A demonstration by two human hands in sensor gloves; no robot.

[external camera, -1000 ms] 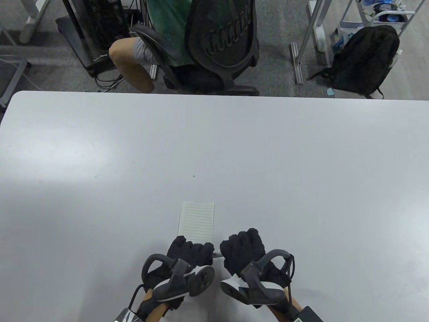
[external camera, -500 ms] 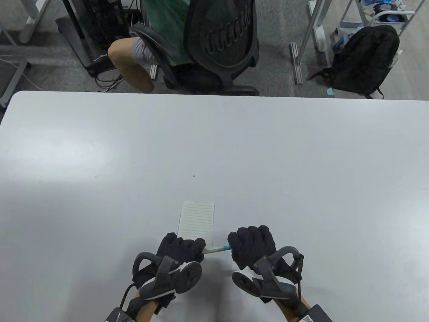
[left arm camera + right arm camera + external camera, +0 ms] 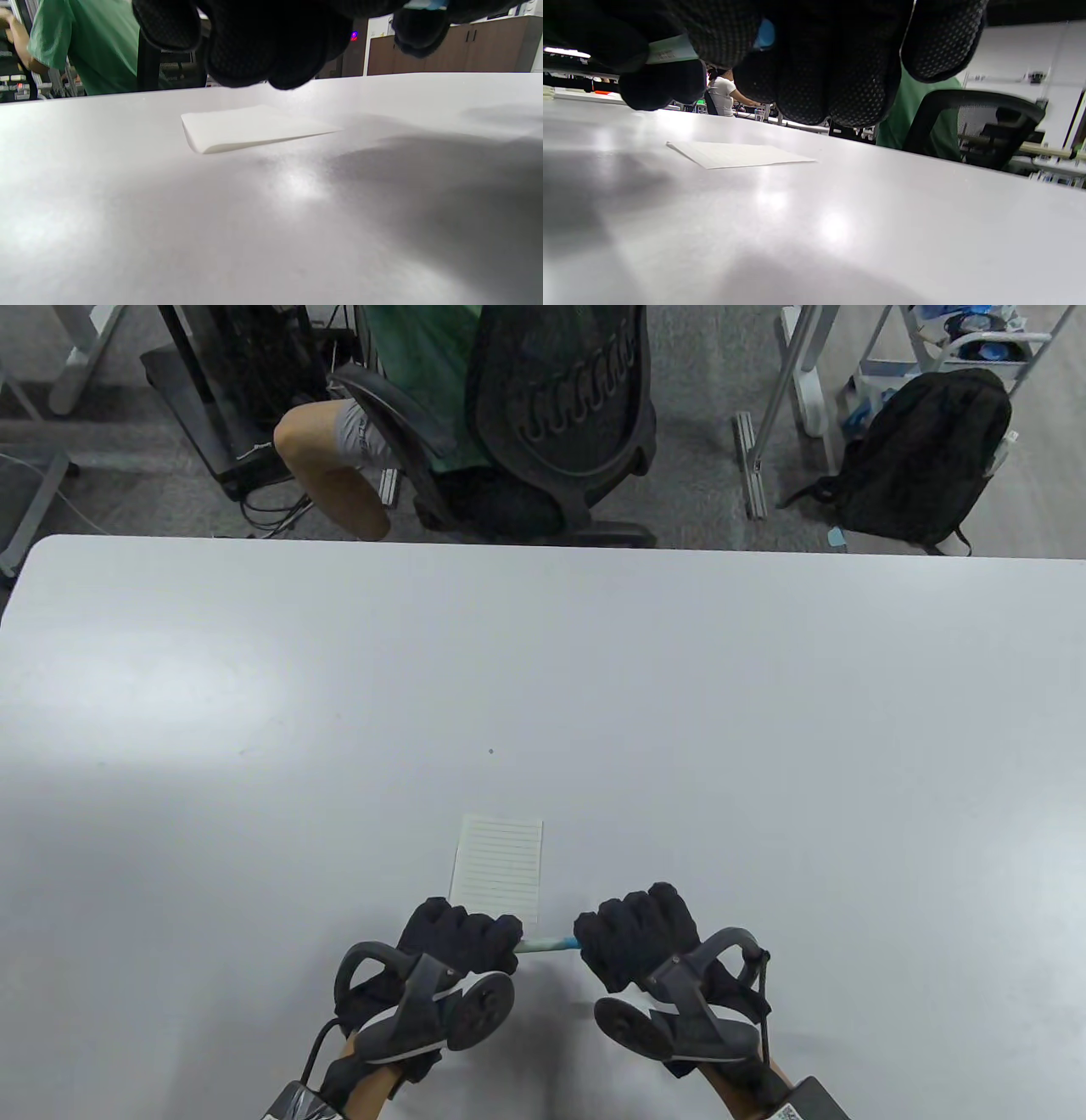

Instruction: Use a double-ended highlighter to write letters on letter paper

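A small sheet of lined letter paper (image 3: 499, 867) lies flat on the white table (image 3: 679, 712), just beyond my hands; it also shows as a pale sheet (image 3: 250, 127) (image 3: 736, 154) in both wrist views. A pale teal highlighter (image 3: 547, 942) spans the gap between my fists, held level above the table. My left hand (image 3: 462, 937) grips its left end with curled fingers. My right hand (image 3: 632, 929) grips the blue right end (image 3: 764, 36). Most of the pen is hidden inside the gloves.
A person in a green shirt sits in a black mesh office chair (image 3: 560, 398) beyond the table's far edge. A black backpack (image 3: 920, 458) lies on the floor at the far right. The table edge runs along the top.
My hands have drawn apart, baring a stretch of the highlighter between them. Over the last half second the right hand edged slightly back toward the left.
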